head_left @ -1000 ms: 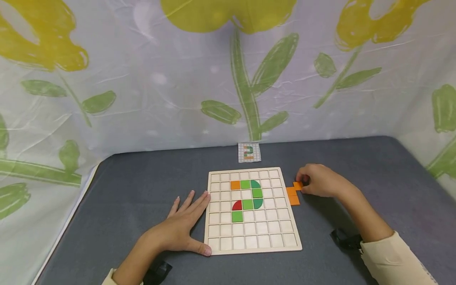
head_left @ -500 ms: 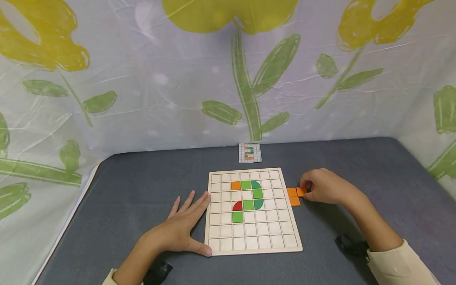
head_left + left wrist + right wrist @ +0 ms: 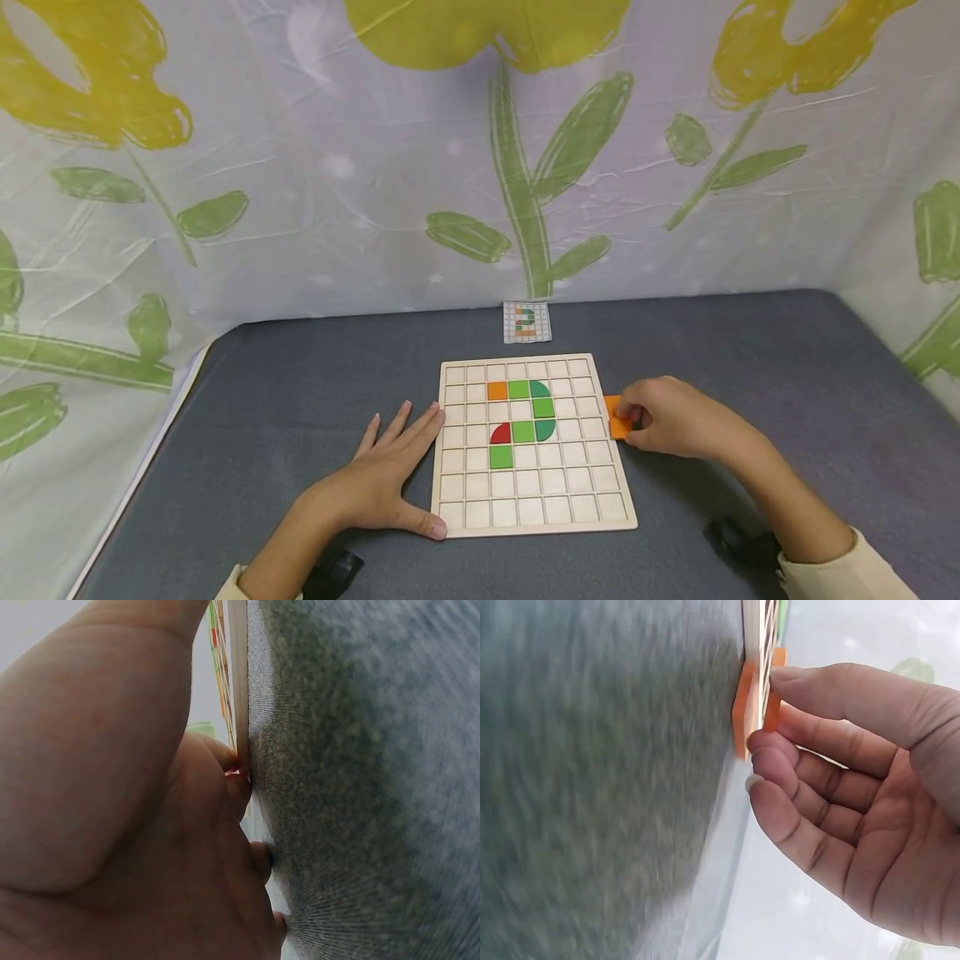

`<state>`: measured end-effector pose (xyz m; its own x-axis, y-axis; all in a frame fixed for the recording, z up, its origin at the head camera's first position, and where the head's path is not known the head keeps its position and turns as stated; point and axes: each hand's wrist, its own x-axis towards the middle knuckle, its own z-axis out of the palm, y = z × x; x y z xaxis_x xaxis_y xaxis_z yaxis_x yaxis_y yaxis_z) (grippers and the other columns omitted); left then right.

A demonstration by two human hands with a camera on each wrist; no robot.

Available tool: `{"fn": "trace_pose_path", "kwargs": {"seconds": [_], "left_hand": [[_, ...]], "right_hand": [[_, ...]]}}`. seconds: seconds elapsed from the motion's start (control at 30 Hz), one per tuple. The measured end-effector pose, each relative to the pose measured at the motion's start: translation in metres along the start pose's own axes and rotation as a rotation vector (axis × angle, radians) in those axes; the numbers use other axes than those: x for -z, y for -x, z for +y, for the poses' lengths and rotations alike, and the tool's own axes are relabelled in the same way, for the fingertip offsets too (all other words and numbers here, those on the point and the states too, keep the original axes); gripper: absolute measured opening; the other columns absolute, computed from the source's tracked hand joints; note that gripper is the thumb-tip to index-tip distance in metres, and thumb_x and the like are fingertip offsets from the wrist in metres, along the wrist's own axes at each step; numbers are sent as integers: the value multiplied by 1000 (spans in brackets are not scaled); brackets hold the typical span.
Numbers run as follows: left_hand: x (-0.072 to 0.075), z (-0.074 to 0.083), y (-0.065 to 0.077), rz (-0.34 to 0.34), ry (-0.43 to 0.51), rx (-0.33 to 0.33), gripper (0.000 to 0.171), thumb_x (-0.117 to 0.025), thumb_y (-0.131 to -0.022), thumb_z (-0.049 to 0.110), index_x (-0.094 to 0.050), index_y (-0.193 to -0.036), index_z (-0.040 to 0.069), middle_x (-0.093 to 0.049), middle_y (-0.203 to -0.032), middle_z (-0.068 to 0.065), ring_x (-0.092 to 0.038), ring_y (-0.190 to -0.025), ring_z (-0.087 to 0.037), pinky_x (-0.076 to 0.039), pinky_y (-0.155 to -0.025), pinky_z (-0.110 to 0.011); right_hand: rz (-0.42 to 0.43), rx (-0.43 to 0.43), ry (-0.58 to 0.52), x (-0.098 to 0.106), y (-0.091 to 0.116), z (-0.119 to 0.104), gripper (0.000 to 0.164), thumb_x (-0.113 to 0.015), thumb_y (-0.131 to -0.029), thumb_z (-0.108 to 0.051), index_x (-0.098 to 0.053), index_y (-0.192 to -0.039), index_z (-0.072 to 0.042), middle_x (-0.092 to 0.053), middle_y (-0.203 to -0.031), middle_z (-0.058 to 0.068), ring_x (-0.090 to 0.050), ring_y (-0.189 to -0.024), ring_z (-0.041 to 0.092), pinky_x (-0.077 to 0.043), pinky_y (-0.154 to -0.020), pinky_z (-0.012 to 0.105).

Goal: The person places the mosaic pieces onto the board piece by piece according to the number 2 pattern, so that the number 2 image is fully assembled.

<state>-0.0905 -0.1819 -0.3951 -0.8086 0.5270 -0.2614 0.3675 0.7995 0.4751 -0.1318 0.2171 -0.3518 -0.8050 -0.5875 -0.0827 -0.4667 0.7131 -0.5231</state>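
Note:
A pale wooden grid board (image 3: 577,504) lies on the dark cloth. Set in its cells are an orange square (image 3: 497,391), a red quarter-round tile (image 3: 501,433), and several green squares and quarter-rounds. My left hand (image 3: 382,483) is spread along the board's left side, fingertips and thumb touching its edge. Beside the right edge, my right hand (image 3: 678,421) pinches an orange square tile (image 3: 775,690) between thumb and fingers. Below it, other orange tiles (image 3: 740,712) lie on the cloth against the board; in the head view the fingers partly hide them.
A small printed card (image 3: 527,322) with a coloured grid pattern lies behind the board at the back of the table (image 3: 360,358). A flower-printed curtain (image 3: 360,208) hangs right behind the table's far edge.
My right hand has drawn back to the right with an orange tile, then come down and left over the other orange tiles. My left hand stays in place.

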Motion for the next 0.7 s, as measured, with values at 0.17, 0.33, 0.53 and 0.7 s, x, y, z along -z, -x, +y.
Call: {"fn": "trace_pose_path", "kwargs": {"seconds": [0.17,0.33,0.53,0.7], "left_hand": [[0,0,0,-5,3,-1,136,-71,-62,84,-6,-163,21,-5,-167,4,9,-152,-29,12,-114,-62],[0,1,0,1,-3,0,137,-72,-61,84,-7,-163,21,-6,-167,3,8,-152,-30,11,-114,-62],[0,0,0,8,-9,-1,137,-73,-61,83,-8,-163,19,-7,-167,2,7,-152,-30,11,-114,-63],[0,1,0,15,-8,-5,137,-74,-61,82,-9,-163,18,-8,-167,1,6,-152,-31,10,-114,-63]], "right_hand": [[5,34,-23,-8,1,-11,14,-83,-80,-6,-72,-85,-14,-59,-77,-11,-51,-67,4,-47,-59,24],[4,63,-23,-14,1,-22,20,-83,-77,-4,-68,-80,-18,-53,-72,-11,-47,-65,3,-41,-57,23],[-19,46,-29,-23,1,-34,24,-80,-71,0,-66,-79,-18,-49,-67,-8,-42,-61,3,-34,-55,23],[-29,59,-12,-29,0,-42,21,-83,-74,-5,-70,-84,-17,-53,-75,-10,-46,-67,5,-40,-59,24]]}}
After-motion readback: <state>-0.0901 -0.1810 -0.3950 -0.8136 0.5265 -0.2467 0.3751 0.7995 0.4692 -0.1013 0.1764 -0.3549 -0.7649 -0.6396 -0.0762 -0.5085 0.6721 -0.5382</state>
